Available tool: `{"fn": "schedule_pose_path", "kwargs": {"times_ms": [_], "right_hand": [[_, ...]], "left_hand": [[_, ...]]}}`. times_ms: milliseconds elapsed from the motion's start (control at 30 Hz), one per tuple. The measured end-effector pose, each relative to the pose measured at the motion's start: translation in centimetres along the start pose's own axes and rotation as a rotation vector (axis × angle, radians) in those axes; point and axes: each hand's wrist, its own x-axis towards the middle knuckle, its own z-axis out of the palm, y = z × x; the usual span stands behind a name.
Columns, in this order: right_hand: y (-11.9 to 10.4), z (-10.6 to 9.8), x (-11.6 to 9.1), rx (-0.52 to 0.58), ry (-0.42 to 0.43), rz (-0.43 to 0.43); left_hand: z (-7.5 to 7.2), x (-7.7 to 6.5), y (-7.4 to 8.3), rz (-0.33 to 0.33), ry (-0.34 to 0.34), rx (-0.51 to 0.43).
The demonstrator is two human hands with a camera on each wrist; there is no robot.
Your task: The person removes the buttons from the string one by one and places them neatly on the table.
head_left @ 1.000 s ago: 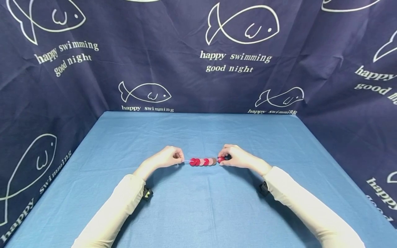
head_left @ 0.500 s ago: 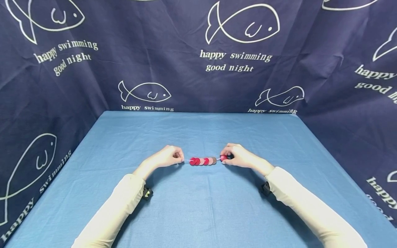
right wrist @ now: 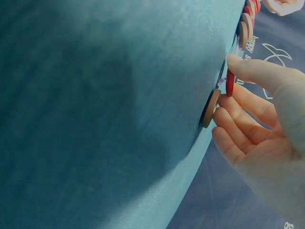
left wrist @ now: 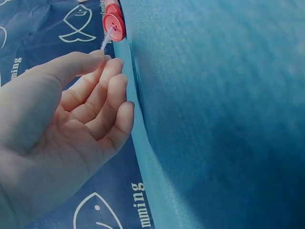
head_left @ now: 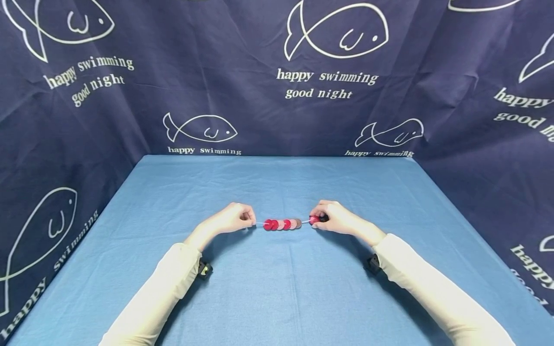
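Note:
My left hand (head_left: 233, 217) pinches the end of a pale string (left wrist: 106, 40) between thumb and forefinger. On this string hangs a row of overlapping red, pink and brown buttons (head_left: 281, 224), running between both hands. The nearest red button (left wrist: 114, 26) shows its holes with the string coming out. My right hand (head_left: 335, 217) pinches a single red button (right wrist: 230, 83) by its edges, with string between it and the row. A brown button (right wrist: 211, 109) sits by the lower fingertips of that hand, close to the cloth.
A blue cloth (head_left: 277, 288) covers the table. Dark blue curtains (head_left: 259, 72) with white fish drawings stand behind and at both sides. Black wrist cameras (head_left: 205, 269) sit under the light sleeves (head_left: 156, 288).
My right hand has moved a little to the right with the red button, and the bare string between it and the row has grown longer. My left hand has stayed nearly still.

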Motion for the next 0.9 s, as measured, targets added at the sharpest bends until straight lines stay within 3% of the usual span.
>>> {"fn": "schedule_pose_path", "kwargs": {"times_ms": [900], "right_hand": [[0.6, -0.6, -1.0, -0.001, 0.056, -0.009]], "left_hand": [[0.0, -0.1, 0.0, 0.001, -0.002, -0.011]]}}
